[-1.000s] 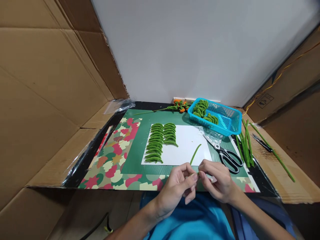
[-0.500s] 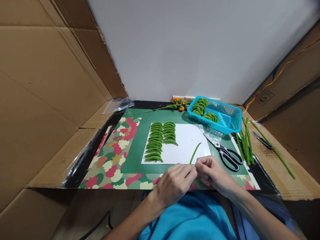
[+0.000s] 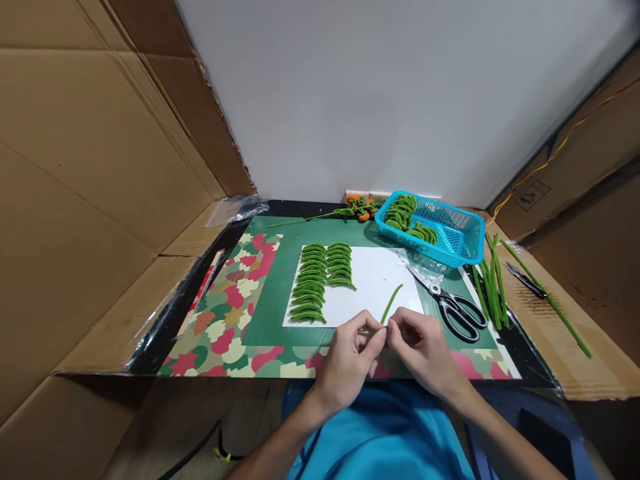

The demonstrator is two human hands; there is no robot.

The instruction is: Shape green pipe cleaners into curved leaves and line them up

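Observation:
My left hand (image 3: 347,357) and my right hand (image 3: 423,350) meet at the front edge of a white sheet (image 3: 375,267), thumbs and forefingers pinched nearly tip to tip. Between them is a short green pipe cleaner, mostly hidden by the fingers. Just beyond the fingertips a straighter green pipe cleaner (image 3: 392,303) lies slanted on the sheet. To the left, bent green pipe-cleaner pieces are laid in two columns, a longer column (image 3: 308,283) and a shorter column (image 3: 340,265).
Scissors (image 3: 450,308) lie right of the sheet on a green mat (image 3: 267,293). Behind them stands a blue basket (image 3: 457,233) with bent green pieces. Farther right are loose green pipe cleaners (image 3: 493,287) and small snips (image 3: 527,281). Orange flowers (image 3: 363,208) lie at the back.
My left hand has turned from back-up to a thumb-and-forefinger pinch with the thumb side showing. My right hand has moved slightly left. The slanted pipe cleaner stays put.

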